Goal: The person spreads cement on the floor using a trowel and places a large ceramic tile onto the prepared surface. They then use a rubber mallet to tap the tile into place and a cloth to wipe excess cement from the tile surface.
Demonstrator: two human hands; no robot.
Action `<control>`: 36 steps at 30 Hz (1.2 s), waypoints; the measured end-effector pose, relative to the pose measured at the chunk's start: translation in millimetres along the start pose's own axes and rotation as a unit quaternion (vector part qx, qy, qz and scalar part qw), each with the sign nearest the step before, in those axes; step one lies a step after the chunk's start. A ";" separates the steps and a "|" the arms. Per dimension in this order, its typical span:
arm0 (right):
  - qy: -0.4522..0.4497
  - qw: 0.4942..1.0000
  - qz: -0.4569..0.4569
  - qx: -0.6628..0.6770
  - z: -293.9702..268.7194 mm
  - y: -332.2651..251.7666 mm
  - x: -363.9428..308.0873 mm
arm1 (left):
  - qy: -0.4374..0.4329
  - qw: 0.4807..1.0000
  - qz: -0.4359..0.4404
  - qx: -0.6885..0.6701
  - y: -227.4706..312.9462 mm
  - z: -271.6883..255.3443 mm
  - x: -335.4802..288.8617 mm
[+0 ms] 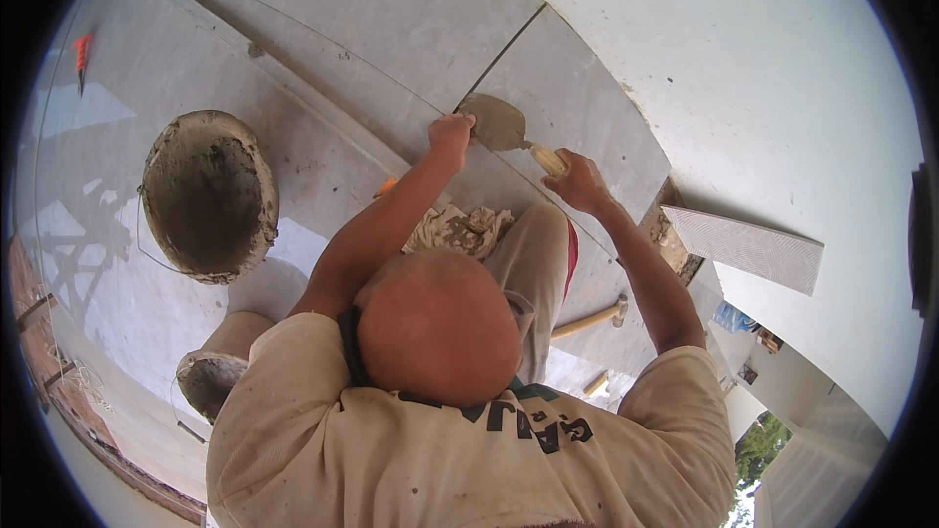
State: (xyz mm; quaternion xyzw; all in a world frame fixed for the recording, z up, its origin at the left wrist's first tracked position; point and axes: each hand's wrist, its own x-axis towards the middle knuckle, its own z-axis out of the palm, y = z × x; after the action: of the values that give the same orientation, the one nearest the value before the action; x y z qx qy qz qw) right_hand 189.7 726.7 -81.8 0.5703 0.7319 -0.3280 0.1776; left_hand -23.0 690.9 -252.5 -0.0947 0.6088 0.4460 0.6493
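Note:
Neither of my hands is in view. A person (469,460) crouches in front of me, seen from behind and above. Their right hand (584,184) is closed round the pale handle of a trowel (497,123). Grey mortar coats its rounded blade, held over or against the tiled floor near a dark tile joint (501,57). With fingers bent, their left hand (452,133) is at the near left edge of the blade; whether it touches the blade I cannot tell. A crumpled, stained rag (462,232) lies below, by the person's knee.
A mortar-caked bucket (264,198) stands left, with a smaller bucket (192,372) nearer. A long straight bar (293,88) crosses the grey floor (372,0). An orange-handled tool (82,57) lies far left. A hammer (592,319) and a ridged tile piece (748,246) are at right, by the white wall (773,68).

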 end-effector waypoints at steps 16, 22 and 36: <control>-0.006 0.963 -0.023 0.270 61.6 47.6 -6.3 | -0.010 0.982 0.160 0.104 1.1 -23.8 -20.9; -0.011 0.960 -0.028 0.278 62.2 48.9 -5.6 | 0.200 0.913 0.286 0.213 34.9 -62.2 9.8; 0.038 0.977 -0.053 0.202 49.1 39.7 -19.8 | 0.133 0.952 0.270 -0.057 86.3 -58.7 5.5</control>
State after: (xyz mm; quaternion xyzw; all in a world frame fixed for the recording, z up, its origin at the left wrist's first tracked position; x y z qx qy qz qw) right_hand 227.5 684.2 -115.7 0.5665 0.6864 -0.4559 0.0132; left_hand -125.1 704.8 -235.2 -0.0216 0.6660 0.6220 0.4112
